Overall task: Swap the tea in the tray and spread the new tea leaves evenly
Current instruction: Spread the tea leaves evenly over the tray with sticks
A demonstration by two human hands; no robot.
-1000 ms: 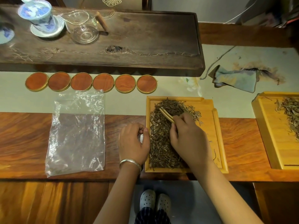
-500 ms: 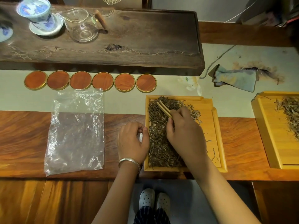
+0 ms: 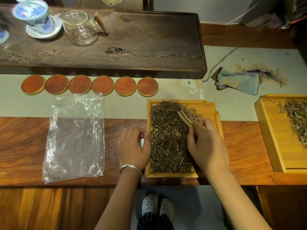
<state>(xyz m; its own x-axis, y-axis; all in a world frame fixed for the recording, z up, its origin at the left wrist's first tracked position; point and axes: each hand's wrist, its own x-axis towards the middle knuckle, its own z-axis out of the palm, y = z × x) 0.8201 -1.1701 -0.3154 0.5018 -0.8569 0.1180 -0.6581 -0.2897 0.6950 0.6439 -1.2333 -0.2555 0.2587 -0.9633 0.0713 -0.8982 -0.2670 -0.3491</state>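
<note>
A small bamboo tray (image 3: 209, 108) lies at the table's front, with dark dry tea leaves (image 3: 167, 140) covering its left and middle part. My right hand (image 3: 207, 145) is over the tray's right side, shut on wooden tongs (image 3: 185, 119) whose tips rest among the leaves near the far end. My left hand (image 3: 133, 146), with a silver bangle on the wrist, curls against the tray's left rim with the thumb on the edge. An empty clear plastic bag (image 3: 74, 138) lies flat to the left.
A second bamboo tray (image 3: 269, 135) with paler tea leaves (image 3: 297, 120) sits at the right edge. Several round wooden coasters (image 3: 91, 85) line up behind. A dark tea board (image 3: 141, 44) carries a lidded cup (image 3: 35, 15) and glass pitcher (image 3: 81, 29). A folded cloth (image 3: 239, 81) lies behind.
My right hand has shifted to the right with the tongs, drawing their tips across the far part of the leaves. My left hand has stayed at the tray's rim.
</note>
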